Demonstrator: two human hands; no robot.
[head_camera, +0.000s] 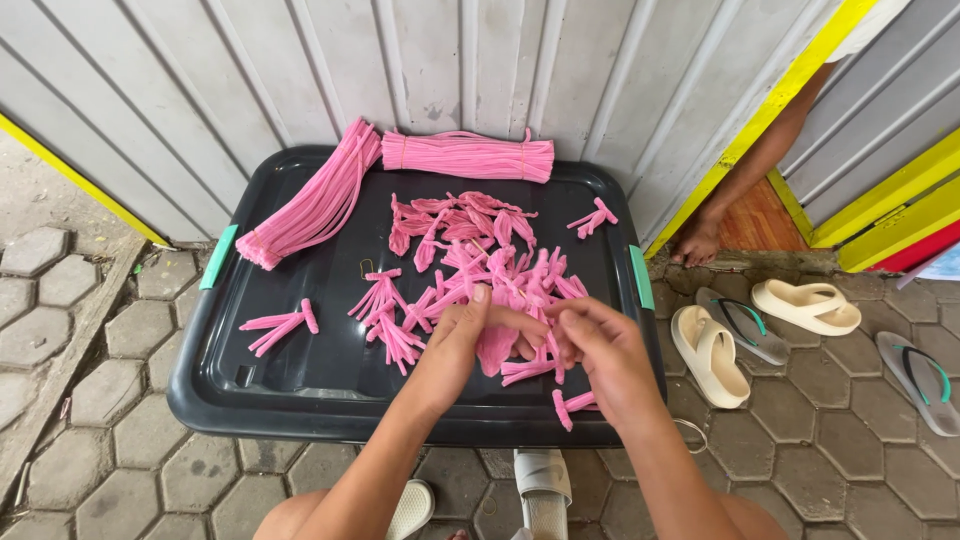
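A dark plastic lid (300, 370) serves as a work surface on the paving. A heap of short pink strips (470, 250) lies at its middle. My left hand (455, 345) and my right hand (600, 350) meet at the lid's near edge and together hold a small bunch of pink strips (497, 350). Two long bundles of pink strips lie at the back: one slanted at the left (315, 200), one across the top (468, 157). Small tied bunches lie at the left (280, 325), at the back right (593, 217) and under my right hand (570, 405).
A grey corrugated wall with yellow trim stands behind the lid. Another person's bare leg and foot (700, 235) rest on a doorstep at the right. Several sandals (760, 325) lie on the hexagonal paving there. My own sandalled feet (540, 490) show at the bottom.
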